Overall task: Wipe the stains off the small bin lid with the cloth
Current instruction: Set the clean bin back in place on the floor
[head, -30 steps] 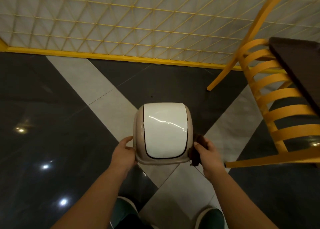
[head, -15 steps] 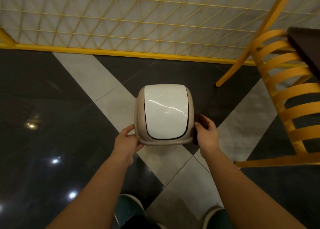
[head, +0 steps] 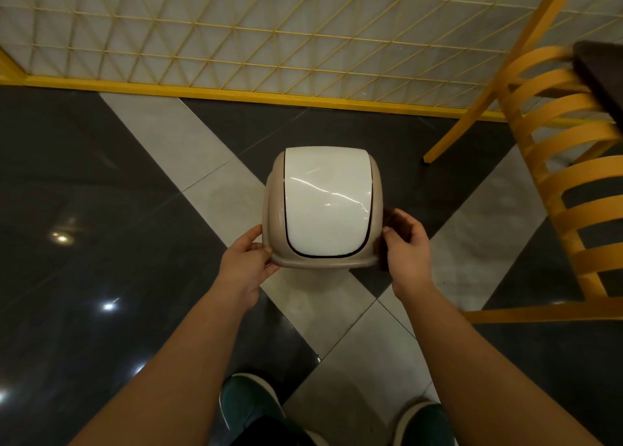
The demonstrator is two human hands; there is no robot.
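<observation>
With 2 hands, left and right, gripping the bin lid and dark cloth, a slip could drop it onto the floor.

Glossy dark-and-pale tiled floor, yellow lattice screen, yellow slatted chair

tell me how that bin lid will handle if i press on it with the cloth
The bin lid is probably light and stiff: both hands hold it up by its edges. Its glossy white flap looks slippery and may swing inward under pressure, so press on the beige frame.
</observation>
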